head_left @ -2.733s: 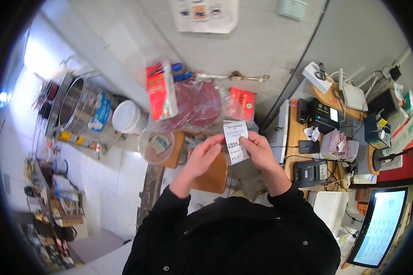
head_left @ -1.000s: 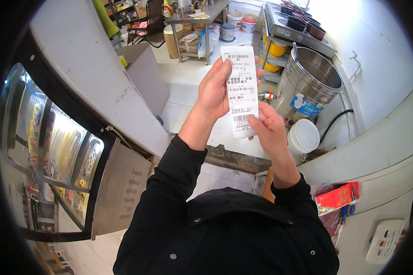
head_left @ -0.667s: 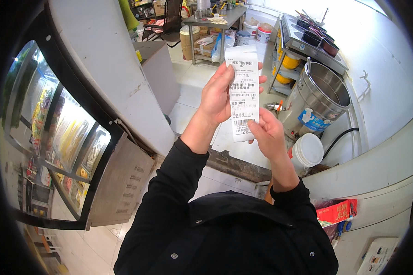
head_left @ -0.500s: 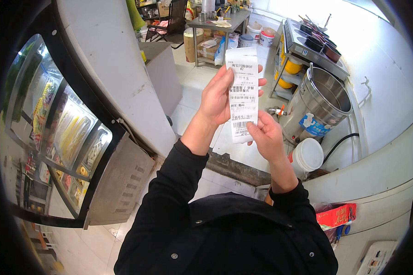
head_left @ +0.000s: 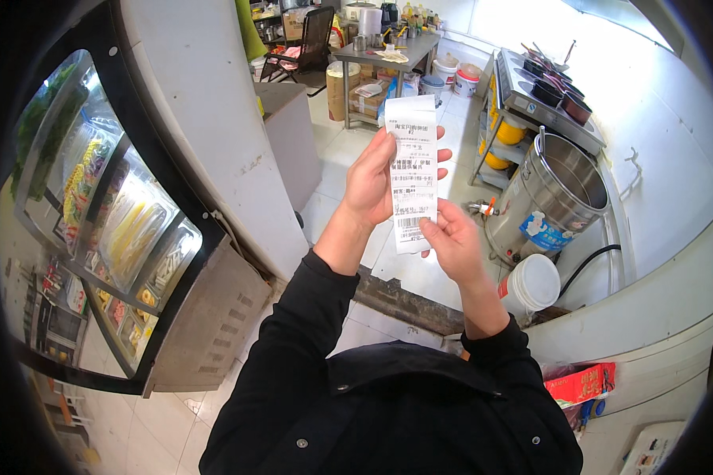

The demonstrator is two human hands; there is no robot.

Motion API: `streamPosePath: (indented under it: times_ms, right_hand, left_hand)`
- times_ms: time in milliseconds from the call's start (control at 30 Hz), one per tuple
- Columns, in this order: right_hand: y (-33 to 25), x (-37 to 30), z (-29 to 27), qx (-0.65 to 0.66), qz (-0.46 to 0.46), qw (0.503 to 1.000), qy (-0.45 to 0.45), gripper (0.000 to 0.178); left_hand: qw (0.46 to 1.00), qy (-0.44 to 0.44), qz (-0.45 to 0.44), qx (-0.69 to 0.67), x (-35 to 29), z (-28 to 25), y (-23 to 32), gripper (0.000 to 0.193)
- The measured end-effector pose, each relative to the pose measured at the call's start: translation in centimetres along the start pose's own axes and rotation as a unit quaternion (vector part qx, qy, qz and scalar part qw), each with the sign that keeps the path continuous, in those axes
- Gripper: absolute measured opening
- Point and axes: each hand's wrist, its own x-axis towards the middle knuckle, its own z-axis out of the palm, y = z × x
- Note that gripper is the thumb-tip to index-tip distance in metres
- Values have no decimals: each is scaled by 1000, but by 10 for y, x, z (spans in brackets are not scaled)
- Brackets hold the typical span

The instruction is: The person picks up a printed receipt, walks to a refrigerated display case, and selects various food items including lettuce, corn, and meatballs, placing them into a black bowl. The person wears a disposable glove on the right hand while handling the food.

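Observation:
A long white paper receipt (head_left: 412, 178) with black print and a barcode is held upright in front of my chest. My left hand (head_left: 370, 180) grips its upper part, thumb on the left edge and fingertips showing past the right edge from behind. Lower down, my right hand (head_left: 454, 241) pinches the bottom right corner, with its thumb over the printed side. Most of the left fingers are hidden behind the paper.
A glass display case (head_left: 127, 237) of food trays stands at left, beside a white pillar (head_left: 206, 111). Ahead is a steel table (head_left: 388, 52). To the right are a stove (head_left: 531, 79) with pans, a steel pot (head_left: 543, 194) with a tap, and a white bucket (head_left: 535, 283). A raised sill (head_left: 408, 301) crosses the floor.
The receipt and both hands have shifted slightly left and down in view, with the same grip. The surroundings have also shifted a little in the picture.

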Motion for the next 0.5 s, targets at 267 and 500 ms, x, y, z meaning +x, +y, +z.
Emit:
streamPosePath:
  times_ms: [267,500]
  right_hand:
    - [7,7,6,16,16,1000,-10,32]
    - [12,11,12,46,39,998,1,29]
  left_hand:
    - [1000,-5,-7,-28,-4,-14,3,50]
    - [998,13,-16,-52,-8,-18,3,46]
